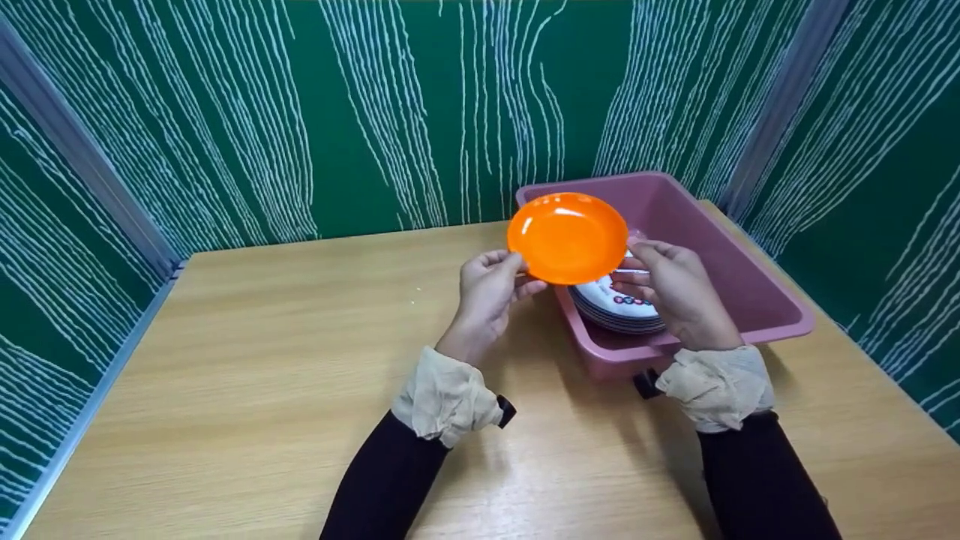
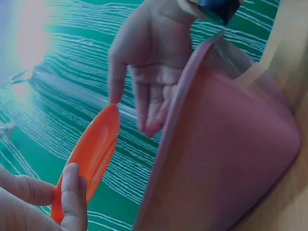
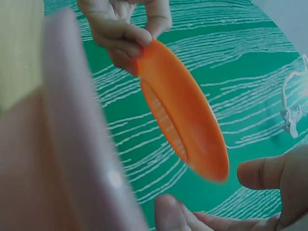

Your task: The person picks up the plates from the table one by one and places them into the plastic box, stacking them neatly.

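An orange plate (image 1: 568, 238) is held up over the near left part of a pink plastic tub (image 1: 750, 277). My left hand (image 1: 491, 292) pinches its left rim, thumb on the upper face and fingers beneath, as the left wrist view shows of the plate (image 2: 94, 149). On the other side my right hand (image 1: 679, 289) has its thumb and fingers spread around the plate's right edge. In the right wrist view the right thumb (image 3: 262, 172) points at the rim with a small gap. Inside the tub sits a stack of white patterned plates (image 1: 619, 311), partly hidden by the orange plate and right hand.
The tub stands on a light wooden table (image 1: 300, 360), near its back right corner. Green panels (image 1: 442, 112) with white wavy lines rise behind and at both sides, joined by metal posts (image 1: 772, 105). Small white specks (image 1: 415, 294) lie on the table left of the hands.
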A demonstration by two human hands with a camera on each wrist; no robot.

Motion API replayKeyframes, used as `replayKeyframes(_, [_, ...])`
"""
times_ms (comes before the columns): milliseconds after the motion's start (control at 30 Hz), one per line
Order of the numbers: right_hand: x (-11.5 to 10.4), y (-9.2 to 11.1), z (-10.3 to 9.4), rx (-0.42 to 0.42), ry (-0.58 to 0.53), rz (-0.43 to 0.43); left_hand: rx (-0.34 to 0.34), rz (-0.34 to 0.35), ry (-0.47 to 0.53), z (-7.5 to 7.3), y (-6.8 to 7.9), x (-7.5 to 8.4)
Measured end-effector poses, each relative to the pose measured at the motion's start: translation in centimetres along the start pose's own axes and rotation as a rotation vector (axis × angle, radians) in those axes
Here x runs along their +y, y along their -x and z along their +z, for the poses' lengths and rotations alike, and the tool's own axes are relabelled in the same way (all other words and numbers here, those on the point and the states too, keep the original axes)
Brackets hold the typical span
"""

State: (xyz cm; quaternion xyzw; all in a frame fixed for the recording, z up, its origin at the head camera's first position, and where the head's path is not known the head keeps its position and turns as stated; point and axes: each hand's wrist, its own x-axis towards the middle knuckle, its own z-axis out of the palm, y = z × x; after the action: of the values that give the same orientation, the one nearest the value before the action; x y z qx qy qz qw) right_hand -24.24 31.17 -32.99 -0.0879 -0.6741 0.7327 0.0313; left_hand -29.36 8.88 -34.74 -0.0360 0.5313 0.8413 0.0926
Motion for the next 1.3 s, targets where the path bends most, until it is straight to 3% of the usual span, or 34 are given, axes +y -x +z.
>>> replayKeyframes(233, [0.4, 0.1, 0.8, -0.034, 0.036, -0.03, -0.012, -0.041, -0.034, 0.8, 0.1, -0.9])
replayKeyframes(400, [0.3, 0.1, 0.4, -0.003, 0.008, -0.022, -0.078, -0.062, -0.063, 0.7, 0.0, -1.2])
replayKeyframes(500, [0.2, 0.1, 0.1, 0.005, -0.023, -0.017, -0.128, -0.058, -0.133, 0.4, -0.1, -1.1])
replayKeyframes(600, [0.1, 0.0, -0.4, 0.013, -0.052, -0.012, -0.157, -0.009, -0.256, 0.0, -0.2, -1.1])
replayKeyframes(833, [0.1, -0.2, -1.1, 0.037, -0.092, -0.013, -0.129, 0.215, -0.736, -0.4, -1.1, -2.1])
replayKeyframes(967, [0.1, -0.3, -1.6, 0.063, -0.117, -0.005, -0.111, 0.254, -0.869, -0.4, -1.4, -2.7])
replayKeyframes(1067, [0.1, -0.4, -1.9, 0.074, -0.153, -0.007, -0.11, 0.252, -0.885, -0.3, -1.5, -3.0])
replayKeyframes(1300, [0.6, -0.8, -2.8, 0.09, -0.17, 0.015, -0.147, 0.144, -0.715, -0.1, -1.6, -4.1])
